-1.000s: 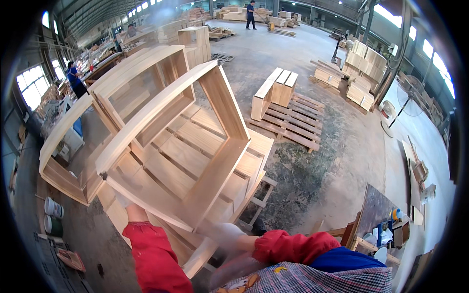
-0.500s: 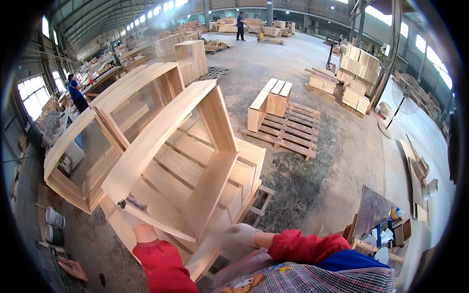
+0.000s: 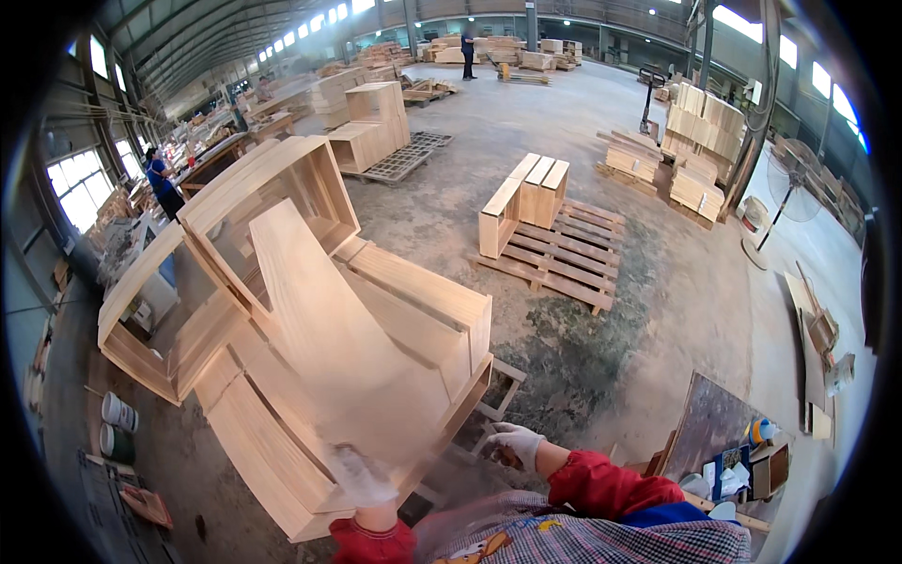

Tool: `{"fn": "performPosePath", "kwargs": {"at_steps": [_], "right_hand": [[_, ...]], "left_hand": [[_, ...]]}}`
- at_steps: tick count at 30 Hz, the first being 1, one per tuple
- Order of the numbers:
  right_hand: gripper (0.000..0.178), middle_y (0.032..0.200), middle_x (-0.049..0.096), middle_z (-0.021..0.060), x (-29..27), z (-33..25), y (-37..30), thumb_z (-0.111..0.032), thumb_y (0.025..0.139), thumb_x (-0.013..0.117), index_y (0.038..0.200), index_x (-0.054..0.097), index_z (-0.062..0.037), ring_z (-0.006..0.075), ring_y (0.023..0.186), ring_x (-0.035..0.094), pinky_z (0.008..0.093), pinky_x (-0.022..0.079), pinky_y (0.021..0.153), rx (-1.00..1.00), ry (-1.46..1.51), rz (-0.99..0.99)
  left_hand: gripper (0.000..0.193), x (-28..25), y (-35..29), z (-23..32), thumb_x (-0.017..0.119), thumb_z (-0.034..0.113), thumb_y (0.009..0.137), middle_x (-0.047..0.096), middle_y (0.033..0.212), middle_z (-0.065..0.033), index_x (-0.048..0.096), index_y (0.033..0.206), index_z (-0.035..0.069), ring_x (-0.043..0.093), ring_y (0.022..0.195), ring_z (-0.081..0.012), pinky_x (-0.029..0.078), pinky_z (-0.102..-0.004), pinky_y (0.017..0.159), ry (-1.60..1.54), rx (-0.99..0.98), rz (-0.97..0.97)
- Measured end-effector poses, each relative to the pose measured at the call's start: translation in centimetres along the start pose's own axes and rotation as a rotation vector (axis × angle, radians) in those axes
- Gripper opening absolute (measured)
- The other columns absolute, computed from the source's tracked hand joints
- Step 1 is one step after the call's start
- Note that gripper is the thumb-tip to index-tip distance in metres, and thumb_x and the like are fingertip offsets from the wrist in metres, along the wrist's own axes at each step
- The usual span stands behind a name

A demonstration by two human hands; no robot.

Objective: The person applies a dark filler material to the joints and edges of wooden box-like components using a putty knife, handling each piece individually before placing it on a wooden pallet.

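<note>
While I watch through the head camera, the checked apron (image 3: 536, 531) sits closest to me, with a red sleeve (image 3: 611, 484) reaching out on the right side. Just beyond it, the left hand (image 3: 365, 477), in a pale glove, is smeared at the near, blurred end of a wide wooden piece (image 3: 315, 291); I cannot tell whether its fingers are closed on the wood. The right hand (image 3: 517, 442), also gloved, hangs off to the right, apart from that piece, its fingers partly bent; a dark brown patch shows under them, and I cannot tell if it grips anything.

The wooden piece slants up and away over a stack of wooden parts (image 3: 258, 442), its far end in front of a standing wooden frame (image 3: 202, 209). Left of that I see another frame (image 3: 127, 293), and beyond it on the floor a white bucket (image 3: 119, 411). At lower right is a dark-topped table (image 3: 709, 423) with small items on it.

Farther out, a slatted pallet (image 3: 564, 268) bears wooden boxes (image 3: 540, 193). A standing fan (image 3: 787, 193) is off to the right, near stacked boards (image 3: 703, 127). At the far end stands a person in dark clothes (image 3: 468, 54).
</note>
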State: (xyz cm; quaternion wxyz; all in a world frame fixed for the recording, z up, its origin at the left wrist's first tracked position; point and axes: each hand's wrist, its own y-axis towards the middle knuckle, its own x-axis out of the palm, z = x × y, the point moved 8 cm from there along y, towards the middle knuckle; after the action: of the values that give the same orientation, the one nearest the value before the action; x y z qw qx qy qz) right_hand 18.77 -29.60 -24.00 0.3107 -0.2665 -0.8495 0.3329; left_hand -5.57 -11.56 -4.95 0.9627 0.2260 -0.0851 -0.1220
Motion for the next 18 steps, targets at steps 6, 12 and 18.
{"fn": "performPosePath", "kwargs": {"at_steps": [6,12,18], "right_hand": [[0.041,0.095,0.063,0.0016,-2.2,-5.5,-4.3,-0.020,0.104,0.059,0.145,0.053,-0.0162,0.0196,0.070,0.064,0.0355,0.052,0.057,-0.228,0.190,0.073],[0.041,0.099,0.061,0.0031,2.7,-14.0,-15.9,-0.012,0.105,0.049,0.145,0.052,-0.0064,0.0180,0.074,0.063,0.0342,0.054,0.064,-0.720,0.019,0.000],[0.048,0.101,0.063,0.0148,14.4,-19.7,-28.4,0.005,0.085,0.064,0.133,0.062,0.0006,0.0217,0.081,0.065,0.0321,0.053,0.069,-1.584,-0.706,0.224]], "left_hand": [[0.054,2.3,-0.2,-2.9,0.055,0.023,0.106,0.055,0.143,-0.0092,0.038,0.153,0.004,0.057,0.125,-0.0223,0.052,-0.0366,0.101,-0.585,-0.188,-0.164],[0.039,2.8,0.6,-7.1,0.069,0.014,0.098,0.066,0.113,-0.0107,0.057,0.131,-0.003,0.066,0.097,-0.0187,0.057,-0.0308,0.082,0.107,-0.088,-0.424],[0.022,4.9,3.4,-3.5,0.066,0.007,0.096,0.068,0.095,-0.0012,0.066,0.116,-0.002,0.063,0.081,-0.0095,0.053,-0.0239,0.072,-0.165,-0.240,-0.282]]}}
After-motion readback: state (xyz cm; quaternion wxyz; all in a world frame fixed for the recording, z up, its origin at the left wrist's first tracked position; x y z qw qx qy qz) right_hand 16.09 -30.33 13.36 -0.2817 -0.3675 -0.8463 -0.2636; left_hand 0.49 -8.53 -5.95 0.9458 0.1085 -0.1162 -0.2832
